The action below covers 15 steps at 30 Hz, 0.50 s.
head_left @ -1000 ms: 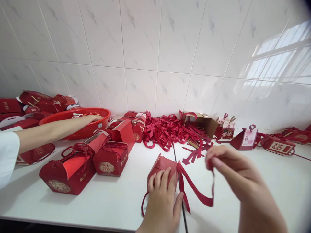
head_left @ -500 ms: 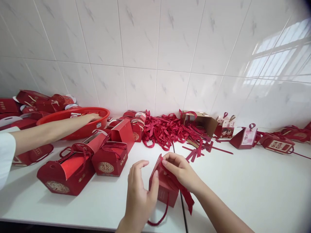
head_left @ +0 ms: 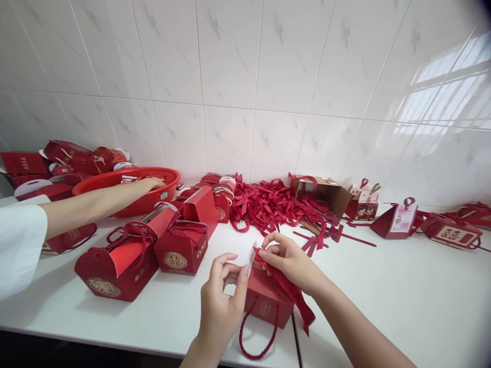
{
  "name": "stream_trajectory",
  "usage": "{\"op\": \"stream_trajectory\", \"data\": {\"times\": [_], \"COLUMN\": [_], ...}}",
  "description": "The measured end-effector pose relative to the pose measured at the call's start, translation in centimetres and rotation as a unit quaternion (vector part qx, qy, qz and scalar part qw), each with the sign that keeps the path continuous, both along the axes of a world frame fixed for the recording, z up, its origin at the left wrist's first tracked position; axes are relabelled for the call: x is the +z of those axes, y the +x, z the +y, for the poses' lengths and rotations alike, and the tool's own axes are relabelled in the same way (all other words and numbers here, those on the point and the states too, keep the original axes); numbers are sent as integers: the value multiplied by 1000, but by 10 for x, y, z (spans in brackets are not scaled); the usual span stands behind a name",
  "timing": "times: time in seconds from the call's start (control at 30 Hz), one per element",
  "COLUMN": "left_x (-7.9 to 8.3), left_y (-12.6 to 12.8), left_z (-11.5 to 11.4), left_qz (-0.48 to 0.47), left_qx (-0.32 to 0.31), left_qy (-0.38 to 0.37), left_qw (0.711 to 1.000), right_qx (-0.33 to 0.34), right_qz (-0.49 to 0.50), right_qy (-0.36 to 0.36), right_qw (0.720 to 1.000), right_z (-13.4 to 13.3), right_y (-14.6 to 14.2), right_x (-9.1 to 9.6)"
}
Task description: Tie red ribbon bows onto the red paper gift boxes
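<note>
A small dark red gift box stands on the white table between my hands, with a twisted cord handle looping down its near side. My right hand pinches a red ribbon at the top of the box; the ribbon's loose end hangs over the right side. At the box's left, my left hand has its fingers curved and apart, with the thumb against or right beside the raised flap, whose pale inner face shows. Whether the thumb presses on it I cannot tell.
Left stand several red gift boxes. Another person's arm reaches into a red plastic basin. A heap of red ribbons and an open cardboard box lie by the tiled wall. More small boxes sit right.
The flap has tilted so its pale inside shows. My left fingers have curled a little more and the cord handle swings into fuller view. The whole view has shifted slightly left.
</note>
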<state>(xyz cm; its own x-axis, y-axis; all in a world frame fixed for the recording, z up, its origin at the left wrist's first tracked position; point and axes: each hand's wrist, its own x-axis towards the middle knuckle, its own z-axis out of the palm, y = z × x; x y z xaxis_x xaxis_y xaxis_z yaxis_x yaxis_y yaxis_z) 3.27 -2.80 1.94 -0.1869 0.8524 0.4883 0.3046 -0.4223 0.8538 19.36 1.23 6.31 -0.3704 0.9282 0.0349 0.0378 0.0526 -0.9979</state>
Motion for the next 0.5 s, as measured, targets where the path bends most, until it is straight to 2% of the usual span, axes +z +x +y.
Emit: {"op": "stream_trajectory", "data": {"times": [0.37,0.5], "left_x": [-4,5], "left_y": [-1,-5], "left_z": [-8,-1], "left_qz": [28,7], "left_qx": [-15,-35], "left_qy": [23,-34], "left_qw": [999,999], "right_qx": [40,36], "right_qz": [-15,-41], "right_qy": [-29,-19], "right_qw": [999,998], "right_z": [-1,-2], "right_y": [2,1], "right_x": [8,10]}}
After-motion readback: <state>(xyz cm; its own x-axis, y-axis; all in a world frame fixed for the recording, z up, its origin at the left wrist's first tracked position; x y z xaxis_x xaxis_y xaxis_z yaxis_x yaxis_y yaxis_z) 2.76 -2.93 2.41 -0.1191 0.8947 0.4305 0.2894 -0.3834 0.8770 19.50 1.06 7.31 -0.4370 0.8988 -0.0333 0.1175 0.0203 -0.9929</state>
